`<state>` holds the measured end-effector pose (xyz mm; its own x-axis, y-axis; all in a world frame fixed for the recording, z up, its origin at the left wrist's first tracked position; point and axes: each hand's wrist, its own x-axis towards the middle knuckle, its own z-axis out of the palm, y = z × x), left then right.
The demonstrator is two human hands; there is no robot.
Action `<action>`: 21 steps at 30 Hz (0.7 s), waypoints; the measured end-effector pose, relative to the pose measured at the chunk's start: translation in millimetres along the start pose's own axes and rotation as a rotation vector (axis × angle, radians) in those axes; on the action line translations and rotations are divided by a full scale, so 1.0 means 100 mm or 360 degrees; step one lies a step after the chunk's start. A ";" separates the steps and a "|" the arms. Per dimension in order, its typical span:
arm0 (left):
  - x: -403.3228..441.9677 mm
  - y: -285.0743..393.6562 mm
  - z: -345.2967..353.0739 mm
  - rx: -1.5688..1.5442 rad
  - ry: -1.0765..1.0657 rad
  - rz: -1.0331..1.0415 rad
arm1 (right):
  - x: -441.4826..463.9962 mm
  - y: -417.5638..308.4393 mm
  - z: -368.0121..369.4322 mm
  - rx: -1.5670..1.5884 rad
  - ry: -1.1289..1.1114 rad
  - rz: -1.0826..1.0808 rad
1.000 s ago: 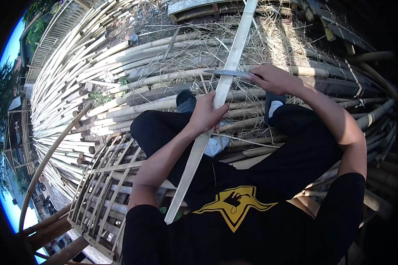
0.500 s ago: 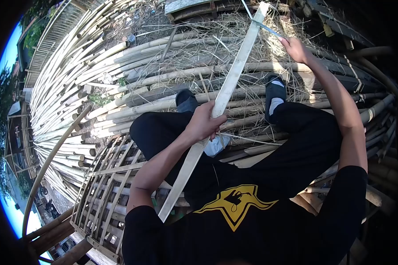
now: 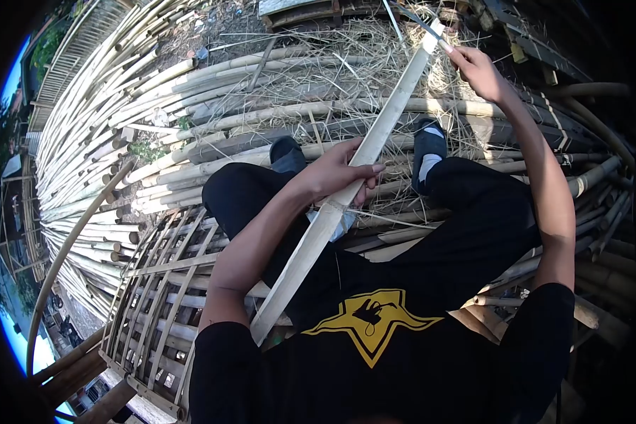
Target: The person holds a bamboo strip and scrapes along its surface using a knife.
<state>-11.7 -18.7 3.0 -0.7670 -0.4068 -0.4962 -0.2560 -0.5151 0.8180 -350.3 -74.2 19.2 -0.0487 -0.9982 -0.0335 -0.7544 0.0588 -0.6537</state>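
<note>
A long, pale bamboo strip (image 3: 385, 120) slants across the view, its far end at one o'clock and its near end at seven o'clock, beside the person's left sleeve (image 3: 222, 346). The left hand (image 3: 340, 171) sits just above the middle of the view, clamped on the strip, with the thumb laid over the upper face and fingers curled underneath.

Between one and two o'clock, the right hand (image 3: 477, 74) is closed on a knife (image 3: 420, 26); the grip is mostly hidden by the fingers. The blade points toward twelve o'clock and crosses the strip close to its far end. Whether the edge is biting into the bamboo cannot be told.

A dark shoe (image 3: 287, 155) shows at eleven o'clock and another at two, each near a bent, dark-trousered leg. Straw-like shavings (image 3: 339, 81) lie scattered at twelve o'clock over bamboo poles. A slatted lattice (image 3: 164, 304) stands at eight o'clock, next to the left forearm, and a curved pole (image 3: 67, 251) rises at nine. Toward ten o'clock, many cut poles (image 3: 99, 134) lie fanned out. A yellow emblem (image 3: 371, 332) marks the black shirt at five o'clock.
</note>
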 end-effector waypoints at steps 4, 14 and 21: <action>0.06 -0.12 -0.08 -0.0164 0.0081 -0.0006 | -0.23 -0.71 0.15 -0.0292 -0.0277 -0.0226; 0.05 -0.26 -0.13 0.0065 0.0395 0.0054 | -0.50 -0.69 0.79 -0.0444 -0.0665 -0.0207; 0.01 -0.32 -0.10 0.0064 0.0350 -0.0027 | -0.56 -0.82 0.96 -0.0361 -0.0901 -0.0213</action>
<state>2.0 -10.3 -27.1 -0.6169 -0.5550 -0.5581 -0.2946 -0.4947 0.8176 -222.9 -23.7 2.6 0.3634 -0.8422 -0.3984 -0.8532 -0.1291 -0.5054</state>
